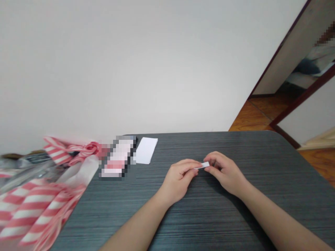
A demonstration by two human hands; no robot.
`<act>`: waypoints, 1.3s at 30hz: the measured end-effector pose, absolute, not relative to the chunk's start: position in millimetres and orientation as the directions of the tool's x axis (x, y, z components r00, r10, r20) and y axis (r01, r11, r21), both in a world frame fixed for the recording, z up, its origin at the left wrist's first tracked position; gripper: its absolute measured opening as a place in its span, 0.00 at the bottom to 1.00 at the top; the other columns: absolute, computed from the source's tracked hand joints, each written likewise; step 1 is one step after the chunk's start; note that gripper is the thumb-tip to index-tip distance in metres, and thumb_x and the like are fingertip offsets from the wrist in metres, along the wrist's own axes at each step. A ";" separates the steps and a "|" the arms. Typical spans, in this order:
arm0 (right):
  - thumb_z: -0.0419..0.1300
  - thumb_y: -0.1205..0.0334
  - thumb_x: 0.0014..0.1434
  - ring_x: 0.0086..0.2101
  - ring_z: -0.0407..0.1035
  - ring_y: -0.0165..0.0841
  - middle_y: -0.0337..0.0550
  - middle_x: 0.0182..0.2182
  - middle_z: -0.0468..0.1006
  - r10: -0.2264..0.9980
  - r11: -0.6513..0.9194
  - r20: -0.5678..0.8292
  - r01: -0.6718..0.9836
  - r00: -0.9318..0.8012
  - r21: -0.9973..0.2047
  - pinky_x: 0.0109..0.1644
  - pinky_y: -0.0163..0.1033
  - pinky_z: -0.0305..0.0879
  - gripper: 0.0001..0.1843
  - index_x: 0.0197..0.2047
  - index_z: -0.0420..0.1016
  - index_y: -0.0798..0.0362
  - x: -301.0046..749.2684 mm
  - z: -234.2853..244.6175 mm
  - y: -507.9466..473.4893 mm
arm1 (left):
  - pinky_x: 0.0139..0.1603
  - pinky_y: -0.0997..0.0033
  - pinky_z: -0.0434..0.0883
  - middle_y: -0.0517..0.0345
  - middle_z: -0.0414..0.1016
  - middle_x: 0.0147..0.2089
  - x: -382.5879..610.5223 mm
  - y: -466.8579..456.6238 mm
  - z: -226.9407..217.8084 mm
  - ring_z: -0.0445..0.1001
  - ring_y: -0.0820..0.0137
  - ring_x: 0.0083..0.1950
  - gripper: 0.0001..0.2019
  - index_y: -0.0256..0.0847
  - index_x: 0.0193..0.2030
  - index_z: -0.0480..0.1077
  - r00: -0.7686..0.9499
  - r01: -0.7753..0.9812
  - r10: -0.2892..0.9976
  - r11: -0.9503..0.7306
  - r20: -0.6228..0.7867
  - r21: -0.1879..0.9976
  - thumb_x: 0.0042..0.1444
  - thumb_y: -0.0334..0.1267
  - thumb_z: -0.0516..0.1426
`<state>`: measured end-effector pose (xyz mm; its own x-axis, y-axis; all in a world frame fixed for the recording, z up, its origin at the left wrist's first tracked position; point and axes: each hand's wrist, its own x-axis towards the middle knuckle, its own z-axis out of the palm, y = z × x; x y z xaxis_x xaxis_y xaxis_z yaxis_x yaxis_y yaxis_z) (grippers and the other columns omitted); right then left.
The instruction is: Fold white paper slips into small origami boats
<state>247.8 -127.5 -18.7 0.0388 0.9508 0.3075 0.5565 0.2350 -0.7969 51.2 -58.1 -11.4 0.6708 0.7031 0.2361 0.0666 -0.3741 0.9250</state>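
A small strip of white paper is pinched between the fingertips of the left hand and the right hand. The hands are held close together and clamped on its two ends, above the dark grey wood-grain table. Its rounded far right corner is well apart from the right hand, and the table's far edge is set beyond both hands. Toward that edge, a white paper sheet is placed beside a pixelated, unreadable object, both well to the left of the hands. A red-and-white striped wrapping, gathered by a ribbon bow, is laid over the left edge.
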 end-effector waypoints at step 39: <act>0.57 0.66 0.65 0.33 0.70 0.32 0.41 0.33 0.76 0.965 0.238 0.262 0.502 -0.024 -0.831 0.38 0.36 0.63 0.08 0.35 0.76 0.51 246.7 -12.4 -129.5 | 0.32 0.76 0.69 0.59 0.76 0.25 52.7 -60.7 -12.6 0.72 0.74 0.27 0.12 0.37 0.43 0.77 0.722 0.150 0.692 -0.153 -0.002 0.977 0.64 0.40 0.53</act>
<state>246.7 -129.5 -12.4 -0.0239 0.9647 0.2622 0.5021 0.2383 -0.8313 52.7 -60.7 -12.6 0.7221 0.6918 -0.0021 0.1496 -0.1532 0.9768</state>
